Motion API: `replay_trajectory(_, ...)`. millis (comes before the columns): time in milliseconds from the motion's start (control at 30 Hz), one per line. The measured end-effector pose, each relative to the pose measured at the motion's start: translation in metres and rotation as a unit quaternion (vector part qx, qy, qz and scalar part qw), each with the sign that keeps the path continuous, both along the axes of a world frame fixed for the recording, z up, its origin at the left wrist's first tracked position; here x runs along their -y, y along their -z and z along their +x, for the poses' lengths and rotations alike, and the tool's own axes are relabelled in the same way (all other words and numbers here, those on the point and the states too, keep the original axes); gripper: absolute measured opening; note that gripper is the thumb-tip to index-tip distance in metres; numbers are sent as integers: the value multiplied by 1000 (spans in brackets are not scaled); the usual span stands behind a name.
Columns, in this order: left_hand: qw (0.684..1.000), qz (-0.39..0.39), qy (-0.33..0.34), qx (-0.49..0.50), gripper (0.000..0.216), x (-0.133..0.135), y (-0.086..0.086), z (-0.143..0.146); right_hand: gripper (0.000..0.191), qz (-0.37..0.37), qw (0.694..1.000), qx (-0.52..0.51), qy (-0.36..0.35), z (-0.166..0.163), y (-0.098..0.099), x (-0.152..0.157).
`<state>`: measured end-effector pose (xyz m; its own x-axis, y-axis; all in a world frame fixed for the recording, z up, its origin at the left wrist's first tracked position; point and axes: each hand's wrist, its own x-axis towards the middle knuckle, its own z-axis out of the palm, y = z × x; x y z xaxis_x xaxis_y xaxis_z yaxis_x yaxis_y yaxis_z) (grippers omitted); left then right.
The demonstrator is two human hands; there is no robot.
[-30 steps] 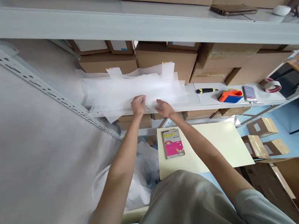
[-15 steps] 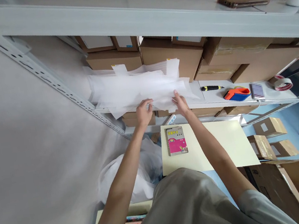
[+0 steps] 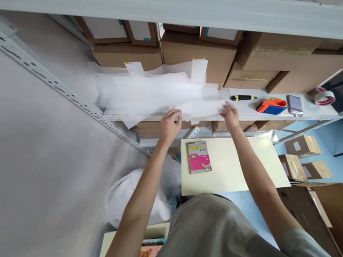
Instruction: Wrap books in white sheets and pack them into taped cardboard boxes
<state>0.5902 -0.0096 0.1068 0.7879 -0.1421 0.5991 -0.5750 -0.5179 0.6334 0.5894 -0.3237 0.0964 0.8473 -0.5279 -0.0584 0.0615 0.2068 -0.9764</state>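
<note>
A loose pile of white foam sheets (image 3: 153, 94) lies on the grey metal shelf (image 3: 249, 110) at chest height. My left hand (image 3: 170, 126) grips the front edge of a sheet near the pile's middle, fingers curled. My right hand (image 3: 230, 116) pinches the same sheet's right corner, at the shelf's front edge. Below my hands, a pink book (image 3: 198, 157) lies on a pale yellow table (image 3: 244, 165).
Brown cardboard boxes (image 3: 199, 57) stand behind the sheets. On the shelf to the right lie a yellow-handled cutter (image 3: 243, 98), an orange-and-blue tape dispenser (image 3: 271, 106), a phone (image 3: 294, 103) and a tape roll (image 3: 323, 97). A white plastic bag (image 3: 137, 198) sits lower left; more boxes on the blue floor at right.
My hands have spread apart along the sheet's front edge: the right one slid right to its corner, the left one stayed near the middle. The camera tilted slightly.
</note>
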Motion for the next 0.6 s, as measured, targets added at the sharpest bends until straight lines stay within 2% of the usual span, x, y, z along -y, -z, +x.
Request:
replay_trajectory(133, 1000, 5, -2, -4, 22, -5, -2, 16, 38, 1, 1000, 18, -12, 23, -10, -1)
replay_trajectory(267, 1000, 7, 1, -18, 23, -15, -2, 16, 37, -14, 999, 13, -26, 21, -15, -1)
replay_trajectory(433, 999, -16, 31, -21, 20, -22, 8, -11, 44, -17, 1000, -4, -5, -13, -8, 9)
replay_trajectory(600, 995, -51, 72, -49, 18, -5, 42, -45, 52, -28, 999, -27, 32, -61, 6, 34)
